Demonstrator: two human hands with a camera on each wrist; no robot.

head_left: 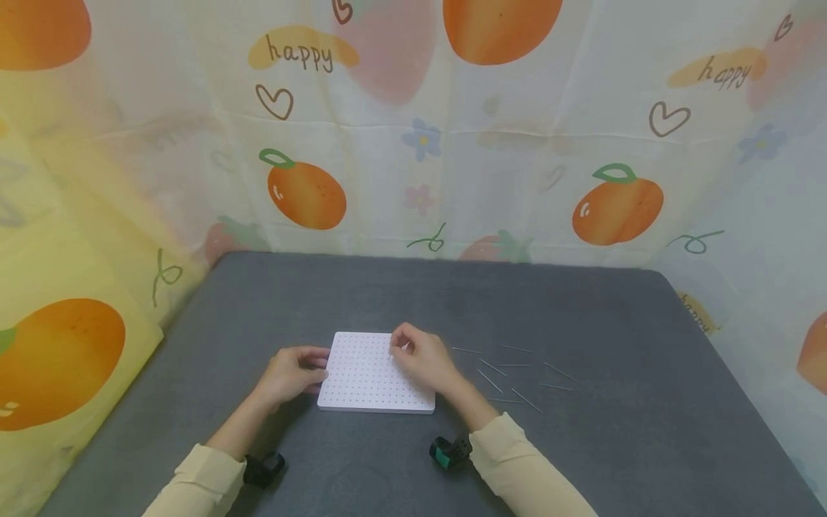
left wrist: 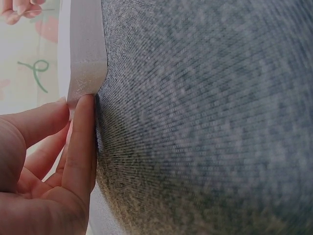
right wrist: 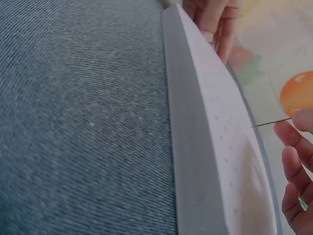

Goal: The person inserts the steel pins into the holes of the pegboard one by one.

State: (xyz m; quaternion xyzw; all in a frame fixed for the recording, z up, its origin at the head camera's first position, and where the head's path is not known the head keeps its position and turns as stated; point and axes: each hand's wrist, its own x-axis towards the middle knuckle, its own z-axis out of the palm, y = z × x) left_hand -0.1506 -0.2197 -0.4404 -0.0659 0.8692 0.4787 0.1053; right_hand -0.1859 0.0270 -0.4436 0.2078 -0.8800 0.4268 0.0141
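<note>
A white square pegboard [head_left: 362,377] with rows of small holes lies flat on the grey table. My left hand [head_left: 291,373] grips its left edge; in the left wrist view the thumb and a finger [left wrist: 80,142] touch the board's side near a corner. Above the board's right part, my right hand [head_left: 423,359] pinches a thin metal pin [right wrist: 271,122] between thumb and index finger. The pin points toward the holed face in the right wrist view. Whether its tip touches a hole I cannot tell.
Several thin metal pins [head_left: 526,400] lie scattered on the table [head_left: 581,445] to the right of the board. A fruit-patterned cloth [head_left: 368,179] hangs behind the table and along its sides. Each wrist wears a black device [head_left: 263,470].
</note>
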